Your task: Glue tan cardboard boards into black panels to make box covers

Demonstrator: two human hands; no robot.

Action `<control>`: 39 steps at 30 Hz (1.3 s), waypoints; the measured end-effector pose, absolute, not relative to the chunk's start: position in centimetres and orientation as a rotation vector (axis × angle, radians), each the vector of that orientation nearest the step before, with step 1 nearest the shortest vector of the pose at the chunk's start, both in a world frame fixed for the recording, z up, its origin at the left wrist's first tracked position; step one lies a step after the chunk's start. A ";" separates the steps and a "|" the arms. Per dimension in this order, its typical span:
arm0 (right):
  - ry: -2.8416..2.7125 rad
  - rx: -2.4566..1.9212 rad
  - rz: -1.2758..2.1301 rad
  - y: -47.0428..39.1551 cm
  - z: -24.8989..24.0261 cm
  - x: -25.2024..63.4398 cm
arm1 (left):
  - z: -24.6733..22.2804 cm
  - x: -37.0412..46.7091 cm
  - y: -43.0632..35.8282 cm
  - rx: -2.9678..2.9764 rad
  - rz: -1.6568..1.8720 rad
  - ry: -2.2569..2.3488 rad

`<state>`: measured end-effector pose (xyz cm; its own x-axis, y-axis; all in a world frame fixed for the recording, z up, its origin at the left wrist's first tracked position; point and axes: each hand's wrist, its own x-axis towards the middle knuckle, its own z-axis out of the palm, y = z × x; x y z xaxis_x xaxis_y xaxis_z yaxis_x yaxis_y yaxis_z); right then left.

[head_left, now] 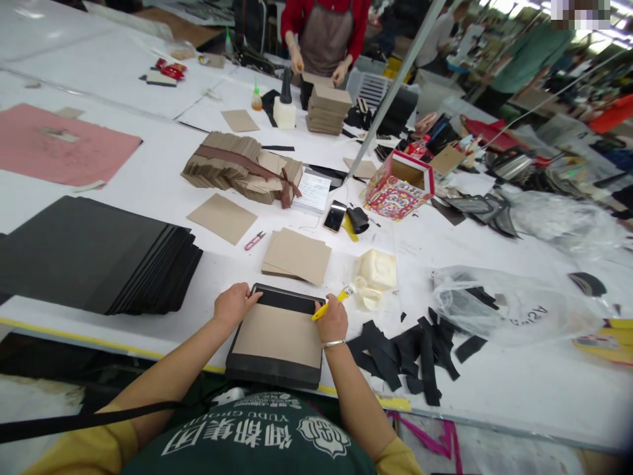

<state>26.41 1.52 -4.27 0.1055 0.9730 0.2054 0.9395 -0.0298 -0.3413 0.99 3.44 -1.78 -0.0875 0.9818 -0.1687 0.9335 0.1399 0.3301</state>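
In front of me lies a black sheet [274, 375] with a tan cardboard piece [279, 334] on top and a black strip [289, 299] across the far end. My left hand [232, 305] is closed at the far left corner, its thumb pressed on the black edge. My right hand [333, 321] is closed around a yellow-handled paintbrush [326, 308] at the far right corner, bristles pointing away to the right. Just beyond the brush is an open whitish glue container [378, 269]. Stacked cardboard pieces [297, 256] lie past the black sheet.
A thick pile of black sheets [93, 254] lies left. Black strips [410, 353] and a plastic bag [514, 307] are at right. Thread snips [255, 241], a phone [335, 216], a red box [399, 185] and tied cardboard [237, 166] lie farther back. A slanted pole [395, 92] rises there; a co-worker [326, 33] stands opposite.
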 end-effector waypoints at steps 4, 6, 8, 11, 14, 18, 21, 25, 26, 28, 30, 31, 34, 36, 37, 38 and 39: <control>-2.138 -1.545 0.311 0.0 -4.0 24.2 | -1.8 3.0 1.4 2.486 0.359 1.562; -2.275 -1.398 0.406 -0.8 -4.4 23.3 | -2.5 3.7 0.5 2.618 0.279 1.286; -2.339 -1.406 0.432 -1.3 -4.9 23.3 | -3.3 3.7 0.0 2.627 0.193 1.246; -2.322 -1.526 0.396 -1.6 -5.5 25.1 | -4.1 2.6 -0.2 2.570 0.137 1.376; -2.313 -1.529 0.350 -1.9 -4.8 27.2 | -4.0 1.1 -0.3 2.520 0.163 1.470; -2.134 -1.631 0.343 -2.9 -1.9 29.9 | -3.4 -0.4 -0.9 2.285 0.378 1.742; -1.693 -1.921 0.398 -3.3 0.6 33.6 | -3.8 -1.7 -2.1 1.864 0.476 1.862; -1.181 -2.148 0.409 -2.2 3.0 39.8 | -5.7 -2.8 -4.1 1.298 0.462 1.745; -1.133 -2.196 0.423 -1.6 3.3 41.1 | -6.1 -2.8 -4.6 1.198 0.467 1.708; -1.110 -2.293 0.456 -0.3 3.6 42.8 | -6.6 -2.5 -5.4 1.072 0.458 1.636; -1.141 -2.367 0.471 1.1 3.3 43.3 | -6.7 -2.3 -6.0 1.021 0.434 1.569; -1.155 -2.392 0.467 1.8 2.9 43.3 | -6.7 -2.1 -6.2 1.012 0.425 1.544; -1.191 -2.445 0.464 3.5 1.6 42.8 | -6.8 -2.1 -6.7 0.966 0.438 1.544; -1.224 -2.482 0.469 4.4 0.6 42.5 | -7.1 -2.1 -6.8 0.933 0.449 1.592; -1.239 -2.498 0.474 4.8 0.2 42.5 | -7.3 -2.2 -6.9 0.922 0.449 1.613; -1.253 -2.511 0.484 5.2 -0.1 42.4 | -7.5 -2.3 -7.0 0.915 0.447 1.631; -1.264 -2.522 0.498 5.6 -0.4 42.4 | -7.6 -2.3 -7.0 0.911 0.445 1.640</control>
